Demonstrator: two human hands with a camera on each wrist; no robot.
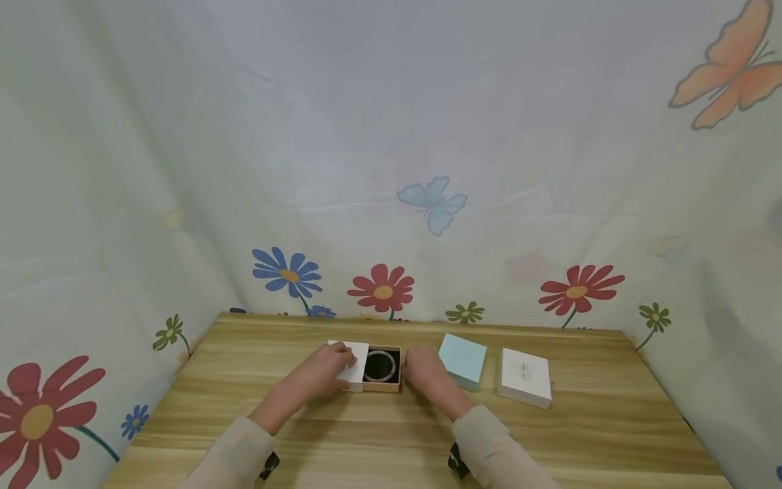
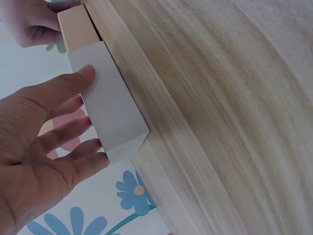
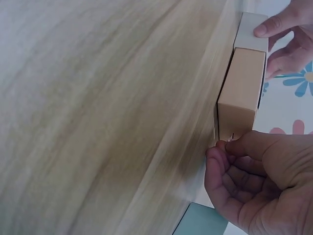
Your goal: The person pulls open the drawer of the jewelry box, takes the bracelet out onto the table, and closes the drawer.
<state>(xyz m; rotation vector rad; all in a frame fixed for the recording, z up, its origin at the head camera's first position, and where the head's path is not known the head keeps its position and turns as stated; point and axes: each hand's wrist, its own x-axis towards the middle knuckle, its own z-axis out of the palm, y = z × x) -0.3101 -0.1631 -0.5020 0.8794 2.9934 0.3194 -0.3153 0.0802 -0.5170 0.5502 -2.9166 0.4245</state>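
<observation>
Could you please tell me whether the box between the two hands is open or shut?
Partly open: its tan drawer sticks out of the white cover, showing a ring-shaped item inside.

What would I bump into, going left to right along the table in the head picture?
Left hand → white box cover → tan inner tray with a ring in it → right hand → light blue box → white box with small print.

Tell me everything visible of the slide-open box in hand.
The box, seemingly cardboard, lies flat on the wooden table. Its tan drawer sticks partway out of the white sleeve, showing a dark interior with a greyish ring inside. The left hand holds the sleeve; the right hand pinches at the drawer's outer end, its exact hold unclear.
</observation>
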